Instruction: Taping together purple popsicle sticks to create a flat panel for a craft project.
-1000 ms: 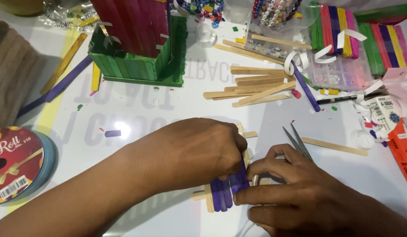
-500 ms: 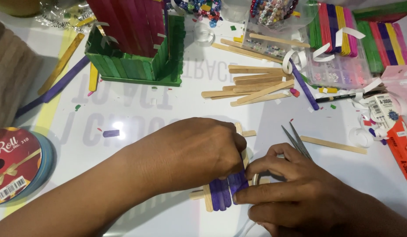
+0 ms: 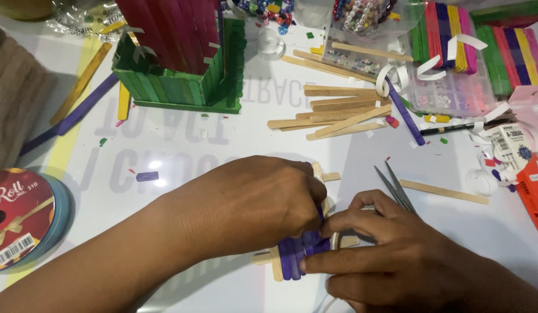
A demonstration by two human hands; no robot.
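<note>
Mostly purple stick panel (image 3: 298, 255), plain crossbars

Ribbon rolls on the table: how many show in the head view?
1. The ribbon roll lies flat at the table's left edge, well left of the left hand, partly cut off by the frame. Others may lie out of view.

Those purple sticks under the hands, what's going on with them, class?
A person presses a small panel of purple craft sticks flat on the white table, left hand covering its top, right hand pinching its edge. Plain wooden sticks cross beneath the panel. Metal scissors lie beside the right hand. Behind stand a green stick box and a loose pile of plain sticks.
</note>
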